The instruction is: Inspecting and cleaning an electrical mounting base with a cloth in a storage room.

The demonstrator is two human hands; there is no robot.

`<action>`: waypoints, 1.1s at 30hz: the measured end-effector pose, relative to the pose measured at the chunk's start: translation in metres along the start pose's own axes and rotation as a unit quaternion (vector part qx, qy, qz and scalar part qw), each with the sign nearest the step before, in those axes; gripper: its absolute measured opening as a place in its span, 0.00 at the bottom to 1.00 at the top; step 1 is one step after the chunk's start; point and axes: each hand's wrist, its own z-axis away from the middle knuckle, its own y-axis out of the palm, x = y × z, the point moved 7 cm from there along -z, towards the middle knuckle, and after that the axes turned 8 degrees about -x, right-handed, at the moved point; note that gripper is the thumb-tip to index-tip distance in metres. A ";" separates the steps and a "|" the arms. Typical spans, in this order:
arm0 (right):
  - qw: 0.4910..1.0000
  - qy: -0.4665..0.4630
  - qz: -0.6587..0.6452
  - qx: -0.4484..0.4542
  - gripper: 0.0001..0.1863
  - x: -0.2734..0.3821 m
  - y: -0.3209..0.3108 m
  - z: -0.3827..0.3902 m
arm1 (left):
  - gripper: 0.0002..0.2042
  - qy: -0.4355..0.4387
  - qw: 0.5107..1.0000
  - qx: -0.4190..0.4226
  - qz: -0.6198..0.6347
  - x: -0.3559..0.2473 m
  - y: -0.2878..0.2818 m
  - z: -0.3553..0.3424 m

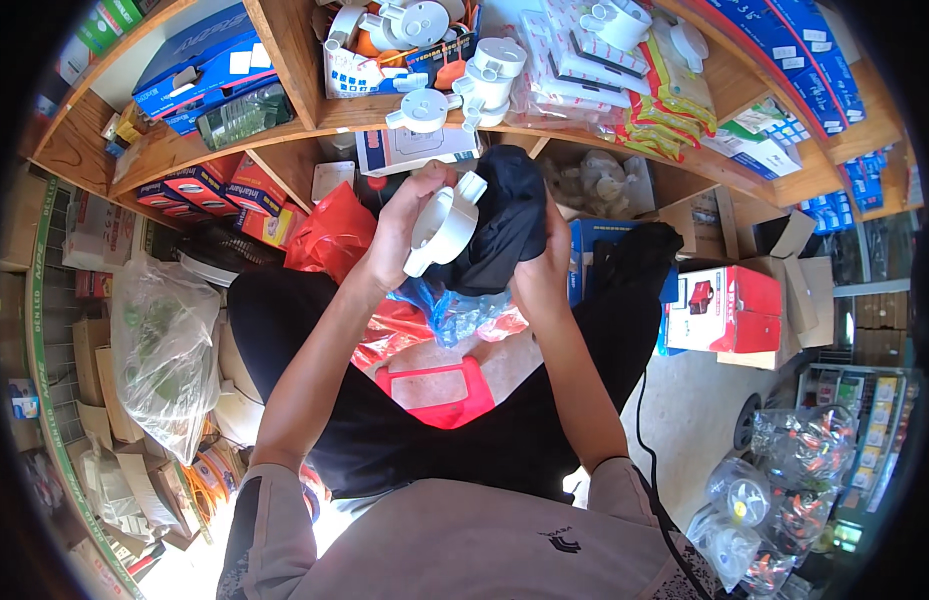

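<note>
My left hand (pixel 392 232) is closed around a round white plastic conduit junction box (pixel 454 232) with short pipe stubs. Its open side is tilted toward me, above my lap. Beside it, my right hand (pixel 544 258) grips a bunched black cloth (pixel 506 212), which lies against the right side of the box. Part of my right fingers is hidden behind the cloth. On the shelf just beyond stand more white junction boxes (pixel 486 82), some of them stacked.
Ahead runs a wooden shelf (pixel 314 125) holding boxes and plastic packs. Red and blue plastic bags (pixel 329 235) lie below my hands, near a red plastic frame (pixel 439 392). At right stands a red-and-white carton (pixel 729 308); a clear bag (pixel 164 345) hangs at left.
</note>
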 end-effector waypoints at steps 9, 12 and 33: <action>0.981 0.017 0.174 0.078 0.11 0.008 0.002 0.003 | 0.26 0.054 0.948 -0.066 -0.306 -0.012 0.012 0.014; 0.996 0.001 0.072 -0.051 0.11 -0.003 -0.021 -0.013 | 0.24 0.091 0.939 -0.011 -0.330 -0.006 0.016 0.015; 0.983 -0.091 0.161 -0.013 0.17 0.006 0.008 0.009 | 0.08 0.281 0.766 -0.112 -0.566 -0.031 0.020 0.020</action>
